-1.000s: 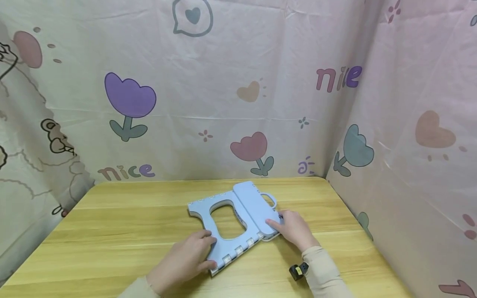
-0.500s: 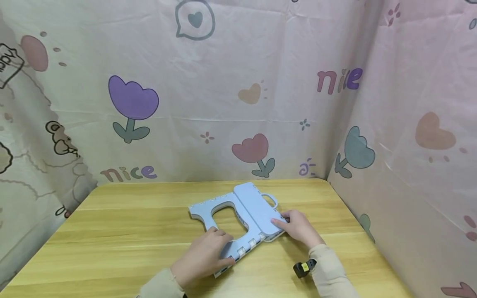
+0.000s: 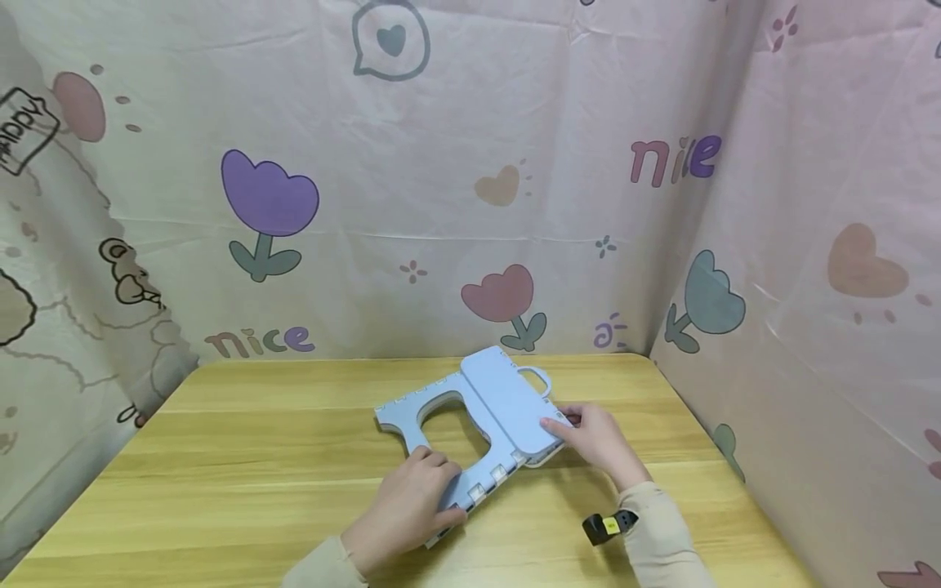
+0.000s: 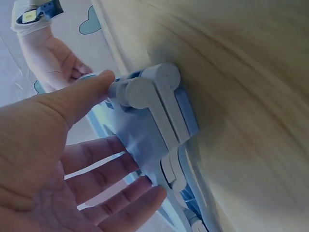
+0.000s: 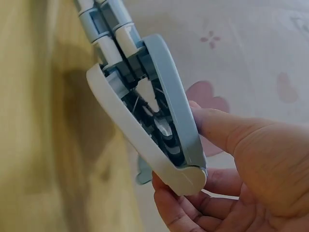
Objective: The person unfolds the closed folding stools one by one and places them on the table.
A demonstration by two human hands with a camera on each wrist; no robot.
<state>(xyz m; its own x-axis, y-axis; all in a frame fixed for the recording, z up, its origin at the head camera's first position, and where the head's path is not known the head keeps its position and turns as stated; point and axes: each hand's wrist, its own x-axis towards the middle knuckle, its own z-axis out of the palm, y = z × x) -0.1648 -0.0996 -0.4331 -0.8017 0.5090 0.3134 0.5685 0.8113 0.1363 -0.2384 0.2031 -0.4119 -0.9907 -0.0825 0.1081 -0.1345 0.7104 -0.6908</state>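
A light blue folding stool [image 3: 507,400], folded nearly flat, lies at an angle over the table. My left hand [image 3: 412,498] holds its near-left corner. In the left wrist view the thumb [image 4: 89,92] presses the hinged edge, and the spread fingertips touch the blue panel. At the other end, my right hand [image 3: 595,437] pinches the stool's seat edge, thumb on top and fingers curled beneath, lifting it slightly. The right wrist view shows the two seat halves [image 5: 181,106] parted in a narrow V with dark inner joints between them.
The wooden table [image 3: 257,433] runs back to a patterned cloth [image 3: 412,180], which also hangs along both sides. A small carry loop [image 3: 540,380] sticks out from the seat. A black wrist camera [image 3: 608,527] is strapped near the right sleeve.
My left hand has shifted right along the near panel, then stayed there. The right hand and the seat end of the stool have risen a little and moved slightly right.
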